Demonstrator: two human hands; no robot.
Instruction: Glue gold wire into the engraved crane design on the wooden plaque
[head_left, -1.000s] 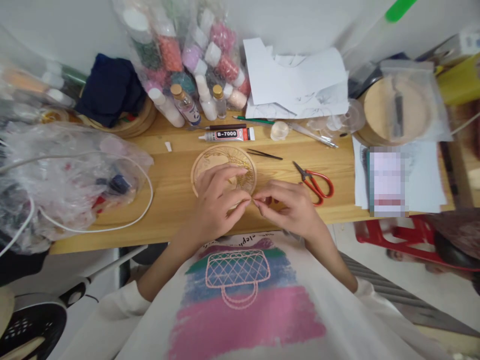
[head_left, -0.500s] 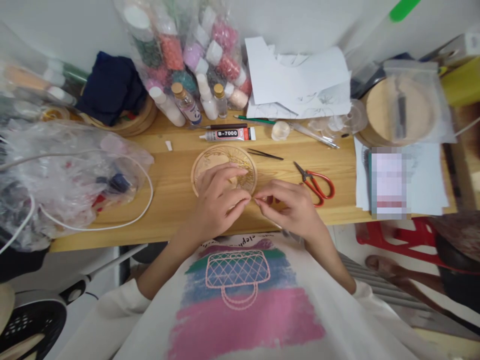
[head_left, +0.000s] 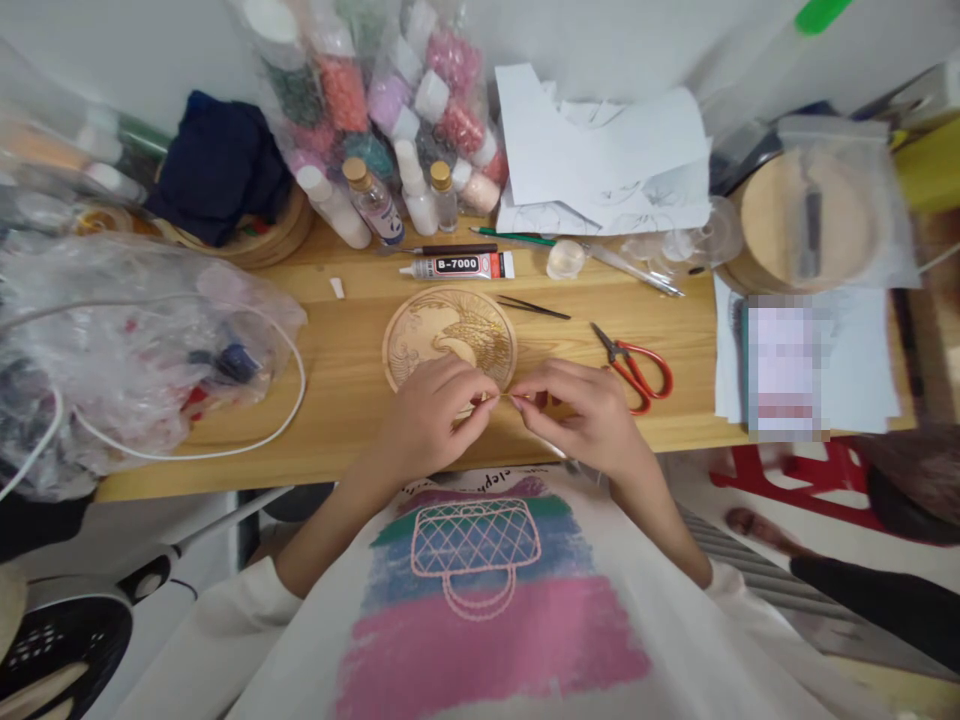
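I have the left hand (head_left: 439,415) and the right hand (head_left: 577,415) each pinching a thin golden strand (head_left: 505,395), which bridges the narrow gap between their fingertips, beside the near-right edge of the round, patterned pale-wood disc (head_left: 439,325). Farther back, my view shows a clear plastic bag (head_left: 373,40) holding white-capped jars (head_left: 459,122) with pink, red and lilac contents.

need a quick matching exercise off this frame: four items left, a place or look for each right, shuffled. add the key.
1. thin yellowish strand
2. patterned disc
3. scissors
4. B-7000 tube

A. red handles
B. black label, white lettering
C. pinched between left hand and right hand
D. round, partly covered by left hand

Pairs: 1-C, 2-D, 3-A, 4-B
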